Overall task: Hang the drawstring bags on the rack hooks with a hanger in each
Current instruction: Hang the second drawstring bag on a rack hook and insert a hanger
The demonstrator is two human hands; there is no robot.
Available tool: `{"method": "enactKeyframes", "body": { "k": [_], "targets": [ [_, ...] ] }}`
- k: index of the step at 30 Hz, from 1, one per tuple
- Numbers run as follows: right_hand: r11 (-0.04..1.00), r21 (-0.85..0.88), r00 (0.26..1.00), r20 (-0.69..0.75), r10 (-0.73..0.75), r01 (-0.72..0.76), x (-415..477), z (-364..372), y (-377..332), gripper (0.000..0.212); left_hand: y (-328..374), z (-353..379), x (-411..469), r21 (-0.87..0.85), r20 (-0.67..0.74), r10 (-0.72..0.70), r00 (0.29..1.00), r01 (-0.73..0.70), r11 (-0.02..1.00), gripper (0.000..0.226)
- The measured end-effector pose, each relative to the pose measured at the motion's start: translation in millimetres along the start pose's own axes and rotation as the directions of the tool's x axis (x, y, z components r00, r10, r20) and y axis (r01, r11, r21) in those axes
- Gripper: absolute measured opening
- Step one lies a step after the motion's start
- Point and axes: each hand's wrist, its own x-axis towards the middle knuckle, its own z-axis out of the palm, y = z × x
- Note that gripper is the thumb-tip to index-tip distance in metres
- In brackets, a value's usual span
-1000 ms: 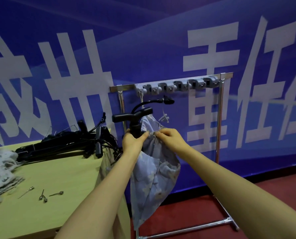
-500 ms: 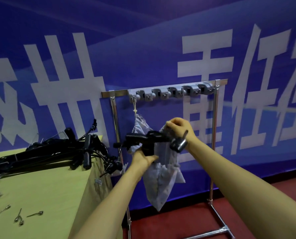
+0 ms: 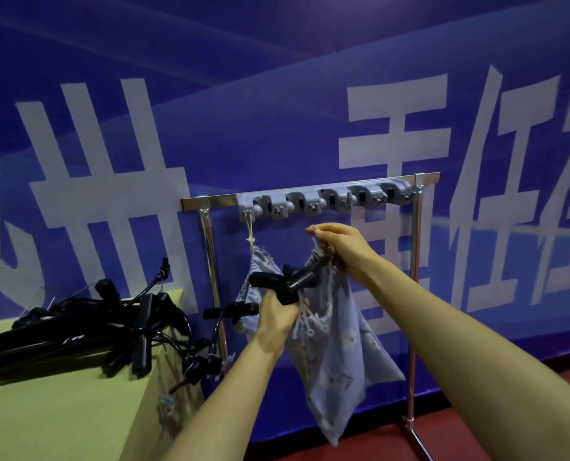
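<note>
While left hand (image 3: pixel 277 319) grips black hanger (image 3: pixel 295 281) at mouth of pale blue drawstring bag (image 3: pixel 340 367) — right hand (image 3: pixel 343 247) pinches its cord (image 3: pixel 315 242) just under rack hooks (image 3: pixel 323 199).

Drawstring bag (image 3: pixel 336 361): pale blue, faint light print. Cord (image 3: pixel 306 322): white. Hanger (image 3: pixel 270 281): black. Hanger pile (image 3: pixel 77 331): black. Rack frame (image 3: pixel 210 202): shiny silver. Hook strip (image 3: pixel 310 203): grey. Table (image 3: pixel 60 417): yellow-green. Banner (image 3: pixel 277 111): deep blue, paler swooping bands, large white characters. Floor (image 3: pixel 376 447): dark red.

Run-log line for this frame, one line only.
left hand: grips hanger | right hand: pinches bag string under rack hooks | other bag: hangs on leftmost hook
</note>
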Motion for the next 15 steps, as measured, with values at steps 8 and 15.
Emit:
{"method": "enactKeyframes", "body": {
  "k": [8, 15],
  "targets": [
    [0.96, -0.247, 0.991, 0.062, -0.118, 0.13, 69.7, 30.0, -8.3, 0.018, -3.7, -8.5, 48.7, -0.283, 0.046, -0.133, 0.99, 0.141, 0.949, 0.018],
    [0.975, -0.199, 0.994, 0.046, -0.094, 0.102, 109.4, 55.8, 5.7, 0.026, 0.2, -20.2, 93.8, -0.467, -0.007, -0.265, 0.964, 0.231, 0.853, 0.044]
  ]
}}
